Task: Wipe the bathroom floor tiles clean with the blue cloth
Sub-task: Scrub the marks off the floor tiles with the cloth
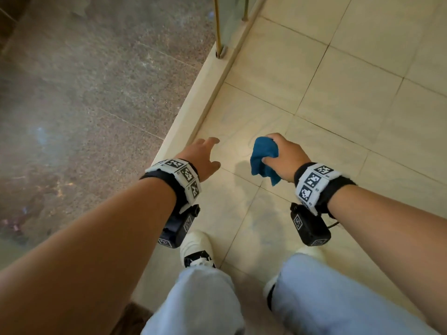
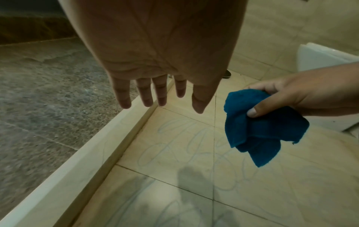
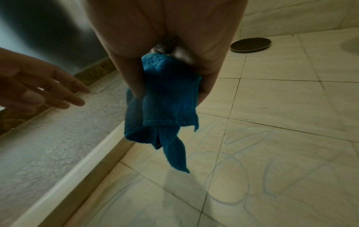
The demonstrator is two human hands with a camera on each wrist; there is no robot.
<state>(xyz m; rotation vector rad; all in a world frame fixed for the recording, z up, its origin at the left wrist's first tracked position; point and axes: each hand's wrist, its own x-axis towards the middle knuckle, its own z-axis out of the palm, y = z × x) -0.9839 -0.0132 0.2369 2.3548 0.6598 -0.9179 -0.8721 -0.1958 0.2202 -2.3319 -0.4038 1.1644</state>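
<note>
The blue cloth (image 1: 263, 158) hangs bunched from my right hand (image 1: 285, 157), which grips it well above the cream floor tiles (image 1: 338, 112). In the right wrist view the cloth (image 3: 167, 107) dangles with a corner pointing down, thumb and fingers curled round its top. From the left wrist view the cloth (image 2: 260, 127) shows to the right, pinched by the right hand (image 2: 291, 98). My left hand (image 1: 205, 157) hovers beside it, fingers (image 2: 145, 92) straight and spread, holding nothing. Faint bluish scribble marks (image 2: 186, 147) cover the tiles below.
A raised cream curb (image 1: 193, 112) with a glass panel on a brass post (image 1: 219, 27) separates the tiles from a speckled grey floor (image 1: 84, 93). A dark round drain cover (image 3: 250, 45) lies farther off. White fixture (image 2: 326, 58) at right. My shoes (image 1: 196, 247) stand below.
</note>
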